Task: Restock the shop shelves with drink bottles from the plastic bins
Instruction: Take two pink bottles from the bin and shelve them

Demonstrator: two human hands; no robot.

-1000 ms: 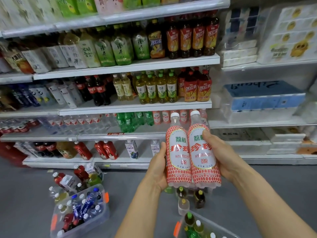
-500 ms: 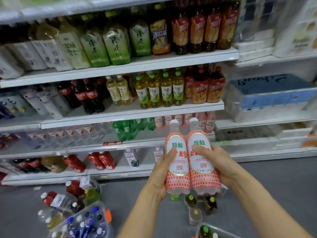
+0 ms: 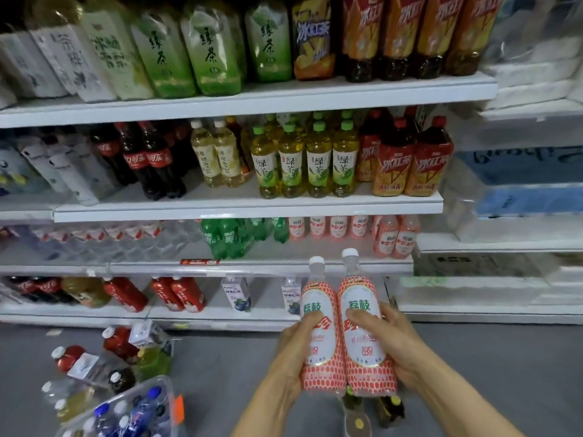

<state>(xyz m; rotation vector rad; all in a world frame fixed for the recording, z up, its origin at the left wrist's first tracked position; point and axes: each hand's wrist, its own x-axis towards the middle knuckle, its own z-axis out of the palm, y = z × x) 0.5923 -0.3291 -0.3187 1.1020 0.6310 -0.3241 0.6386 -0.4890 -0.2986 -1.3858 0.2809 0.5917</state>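
Two lychee soda bottles with red-and-white labels and white caps stand upright side by side in front of me. My left hand grips the left bottle and my right hand grips the right bottle. They hover below the third shelf, where matching lychee bottles stand at the right end beside green soda bottles. A clear plastic bin with blue-capped bottles sits on the floor at lower left.
Upper shelves hold green tea, iced red tea and cola bottles. Loose bottles lie on the grey floor by the bin. More bottles stand under my hands. Tissue packs fill the shelving to the right.
I have moved closer to the shelves, which now fill more of the view. Both hands still hold the two bottles, now lower against the bottom shelves.
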